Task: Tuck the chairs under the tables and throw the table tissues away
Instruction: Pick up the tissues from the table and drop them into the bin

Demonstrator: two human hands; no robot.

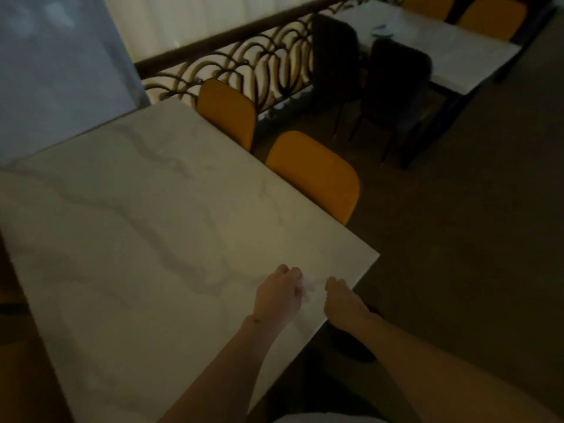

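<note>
White tissue between my hands, at five o'clock on the marble table near its corner.
I'd gather every scrap into one fist before lifting. Left hand curls around the tissue, knuckles up; right hand is curled beside it, its hold too blurred to judge.

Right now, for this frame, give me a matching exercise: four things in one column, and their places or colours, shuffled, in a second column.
Things:
1. near orange chair
2. dark chairs
3. tissue
4. railing

Descriptions:
A. between the two hands, near the table corner
B. tucked at the near marble table's far side
C. behind the tables, with curved metalwork
D. at the far table

Pairs: 1-B, 2-D, 3-A, 4-C
</note>
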